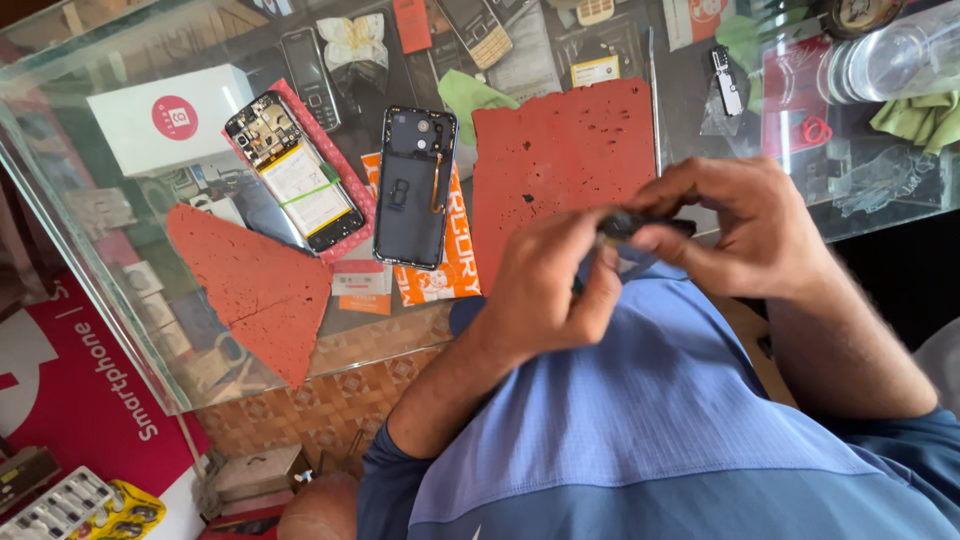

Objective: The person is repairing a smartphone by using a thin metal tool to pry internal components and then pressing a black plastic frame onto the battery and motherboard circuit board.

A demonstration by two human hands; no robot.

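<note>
both our hands pinch one small dark part (640,226) between them, held up close to our chest, over the near edge of the glass counter (90,270). our left hand (548,285) curls its fingers and thumb around the part's left end; our right hand (745,235) grips the right end with thumb and fingertips. it is too blurred and too covered to tell what kind of part it is. just beyond the hands lies a square red mat (562,165), pitted with small dark holes. to its left a dark phone back (415,187) lies on an orange leaflet (455,270), and further left an opened phone (295,175) shows its battery and board, resting on a pink cloth. a second red mat (255,280), roughly triangular, sits at the near left, with a white box (170,115) beyond it. a keypad phone (310,75) lies near the far edge. green cloths (915,118) and a clear round tub (885,60) sit at the far right. our blue shirt (650,420) fills the foreground.
</note>
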